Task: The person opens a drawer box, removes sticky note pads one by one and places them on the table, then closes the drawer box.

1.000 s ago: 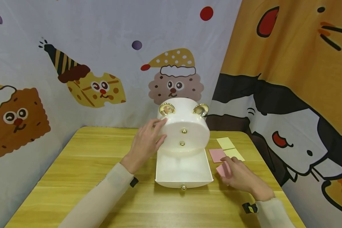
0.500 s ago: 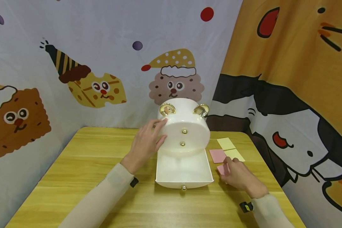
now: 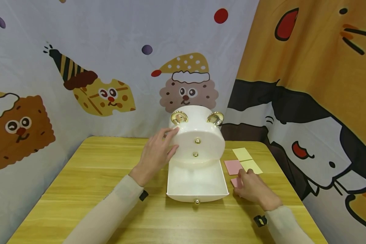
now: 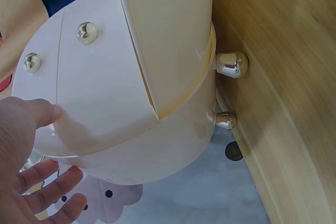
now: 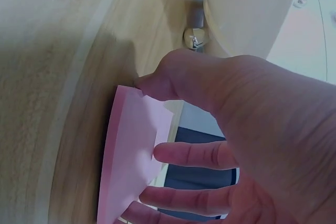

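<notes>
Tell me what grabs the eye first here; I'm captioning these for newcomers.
A white bear-eared box stands mid-table, its bottom drawer pulled open. The left hand rests on its side. To its right the right hand touches a pink note, near more pink and yellow notes.

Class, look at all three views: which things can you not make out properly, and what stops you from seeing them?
- Nearest pink note: head view, mostly covered by the right hand.
- The same note's far end: right wrist view, cut off by the bottom edge.
- Inside of the open drawer: head view, pale glare; contents uncertain.
- Left hand: left wrist view, cropped by the frame corner.
</notes>
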Tool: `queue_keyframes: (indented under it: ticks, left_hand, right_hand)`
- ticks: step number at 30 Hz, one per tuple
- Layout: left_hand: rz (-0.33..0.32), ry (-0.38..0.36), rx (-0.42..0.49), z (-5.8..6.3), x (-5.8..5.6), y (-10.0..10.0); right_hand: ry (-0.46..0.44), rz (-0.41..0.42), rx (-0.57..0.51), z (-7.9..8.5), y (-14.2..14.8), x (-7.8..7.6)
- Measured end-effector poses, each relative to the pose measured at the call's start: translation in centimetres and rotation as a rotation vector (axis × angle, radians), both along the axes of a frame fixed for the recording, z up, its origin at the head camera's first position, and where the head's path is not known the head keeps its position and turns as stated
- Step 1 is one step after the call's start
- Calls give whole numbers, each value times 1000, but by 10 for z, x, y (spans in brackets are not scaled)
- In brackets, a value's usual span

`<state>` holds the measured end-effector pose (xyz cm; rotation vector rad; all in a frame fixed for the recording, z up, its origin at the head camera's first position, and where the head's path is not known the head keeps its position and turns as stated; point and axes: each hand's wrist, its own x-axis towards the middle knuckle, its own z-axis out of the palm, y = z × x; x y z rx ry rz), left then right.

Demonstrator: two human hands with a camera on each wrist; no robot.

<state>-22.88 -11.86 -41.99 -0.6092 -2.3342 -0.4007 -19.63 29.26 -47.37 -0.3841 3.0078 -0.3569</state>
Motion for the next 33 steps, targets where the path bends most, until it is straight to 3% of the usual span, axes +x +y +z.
queue_keyframes:
  ticks: [15, 25, 33]
  left_hand:
    - [1, -2, 0, 0, 0, 0]
    - [-2, -43, -3, 3, 2, -1]
    - [-10, -66, 15, 5, 1, -1]
  right_hand:
    - [24, 1, 93, -3, -1, 0]
    - [23, -8, 127, 0, 0, 3]
    - [114, 19, 112, 4, -2, 9]
